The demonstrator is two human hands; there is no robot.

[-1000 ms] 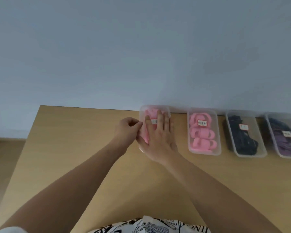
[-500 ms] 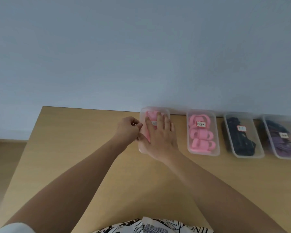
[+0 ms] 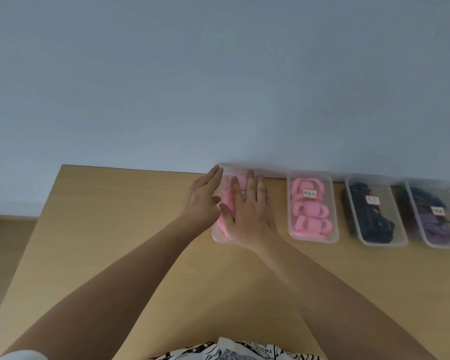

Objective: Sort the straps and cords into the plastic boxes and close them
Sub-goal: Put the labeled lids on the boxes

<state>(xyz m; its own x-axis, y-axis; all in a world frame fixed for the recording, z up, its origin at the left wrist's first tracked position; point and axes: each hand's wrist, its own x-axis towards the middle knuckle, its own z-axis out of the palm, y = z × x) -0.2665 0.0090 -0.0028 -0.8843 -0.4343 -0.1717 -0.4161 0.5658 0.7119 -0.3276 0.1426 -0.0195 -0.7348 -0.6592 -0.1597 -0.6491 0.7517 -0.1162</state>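
Pale grey-blue wall (image 3: 218, 81) fills the upper half of the view, and below it a light wood counter (image 3: 115, 229) runs from its left corner out past the right edge. Along the counter's far side, against the wall, stands a row of clear plastic boxes. The leftmost box (image 3: 218, 236) holds pink straps (image 3: 226, 201) and lies under both hands; only its near left corner and far rim show clearly. Just right of it, the second box (image 3: 312, 206) has its lid on, with three pink loops (image 3: 309, 209) stacked inside and a small paper label on top. Next comes the third box (image 3: 377, 211), lidded and labelled, holding black straps (image 3: 372, 219). The fourth box (image 3: 437, 216) holds purple cords (image 3: 431, 222) under a labelled lid, and is cut off by the right edge. A dark sliver of one more container shows at that edge. The right hand (image 3: 250, 211) lies flat on the leftmost box, its fingers straight and slightly spread, pressing on the lid. The left hand (image 3: 202, 201) rests at that box's left side, fingers stretched out together toward the far left corner, holding nothing. At the bottom edge is a patch of black-and-white printed cloth (image 3: 231, 352).
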